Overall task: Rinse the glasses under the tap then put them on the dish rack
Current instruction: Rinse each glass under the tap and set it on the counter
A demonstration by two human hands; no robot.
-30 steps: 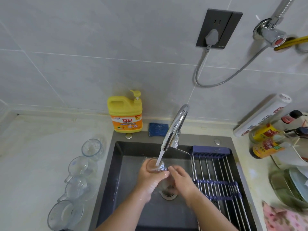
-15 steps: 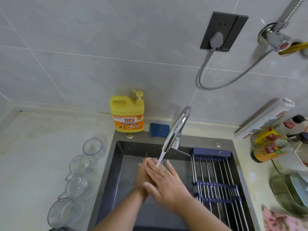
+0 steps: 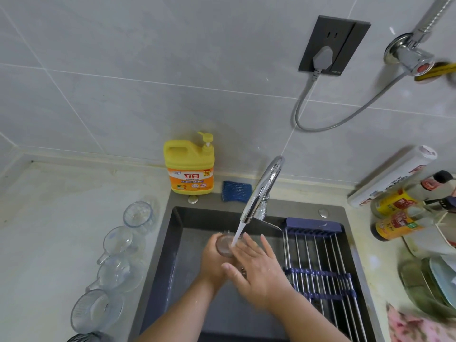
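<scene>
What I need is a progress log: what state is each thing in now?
tap: running.
glass: under the stream, gripped by left hand.
right hand: fingers straight, against the glass.
dish rack: over the sink, no glasses on it.
counter glasses: in a row left of the sink.
plug: in the socket.

The pale, marbled counter (image 3: 49, 243) runs along the tiled wall, with a dark sink (image 3: 172, 243) sunk into it. Left of the sink, four clear glass mugs (image 3: 118, 240) stand in a row beside its edge. A yellow pump bottle of dish detergent (image 3: 190, 166) stands at the back against the wall. To the right lie a long white box (image 3: 389, 176), two yellow-labelled bottles (image 3: 394, 202), a greenish bowl (image 3: 419, 292) and a pink floral cloth (image 3: 419, 327).
</scene>
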